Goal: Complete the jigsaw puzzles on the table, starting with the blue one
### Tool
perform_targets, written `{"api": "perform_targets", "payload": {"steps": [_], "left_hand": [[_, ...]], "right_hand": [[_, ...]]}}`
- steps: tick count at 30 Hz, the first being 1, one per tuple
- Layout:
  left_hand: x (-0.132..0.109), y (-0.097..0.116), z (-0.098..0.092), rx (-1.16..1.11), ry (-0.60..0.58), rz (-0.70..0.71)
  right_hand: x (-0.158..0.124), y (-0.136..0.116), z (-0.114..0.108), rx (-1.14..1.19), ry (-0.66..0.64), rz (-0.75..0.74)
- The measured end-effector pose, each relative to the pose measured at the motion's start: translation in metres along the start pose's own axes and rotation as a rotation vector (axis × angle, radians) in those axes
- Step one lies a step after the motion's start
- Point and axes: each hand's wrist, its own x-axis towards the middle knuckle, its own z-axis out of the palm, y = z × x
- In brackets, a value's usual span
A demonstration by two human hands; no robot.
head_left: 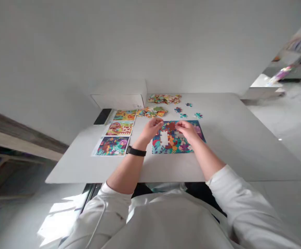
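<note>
A colourful jigsaw puzzle (173, 147) lies flat in front of me, its picture mostly filled, with pale gaps at the left and middle. Over its upper left corner is my left hand (152, 128), fingers curled together; whatever they pinch, if anything, is hidden. My right hand (187, 130) rests over the upper right half, thumb and fingers pinched close to the puzzle surface. What lies between those fingertips is too small to make out. Beyond the puzzle are several loose puzzle pieces, among them a teal piece (198, 115) and a dark blue piece (177, 110).
Left of the puzzle lie three picture sheets, the nearest a dark floral print (112, 146). A black phone-like slab (103, 117) sits beside them. Behind are a white box (119, 101) and two piles of pieces, the farther pile (164, 99) by the wall. The white table (244, 148) extends right.
</note>
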Motion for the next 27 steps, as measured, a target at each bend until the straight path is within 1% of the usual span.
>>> {"api": "perform_targets", "payload": {"steps": [3,6,10,16,19,23,25,27], "left_hand": [[-0.012,-0.006,0.001,0.031,-0.008,-0.024],[-0.019,-0.009,0.003,0.057,-0.018,-0.083],[-0.021,-0.009,0.006,0.061,-0.007,-0.121],[-0.016,-0.015,0.004,0.08,0.032,-0.095],[-0.014,-0.017,0.0,0.107,0.087,-0.067],[-0.015,-0.017,-0.005,0.164,0.153,-0.076],[-0.016,-0.017,-0.006,0.197,0.15,-0.071],[-0.016,-0.018,-0.004,0.222,0.103,-0.045]], "right_hand": [[-0.005,0.0,0.005,-0.018,-0.052,-0.037],[-0.008,0.001,0.008,-0.025,-0.087,-0.037],[-0.009,0.004,0.01,-0.036,-0.075,-0.026],[-0.011,0.006,0.01,-0.071,-0.068,-0.077],[-0.012,0.006,0.01,-0.124,-0.056,-0.109],[-0.012,0.007,0.012,-0.19,-0.048,-0.145],[-0.012,0.008,0.012,-0.205,-0.054,-0.155],[-0.012,0.008,0.013,-0.22,-0.063,-0.16]]}}
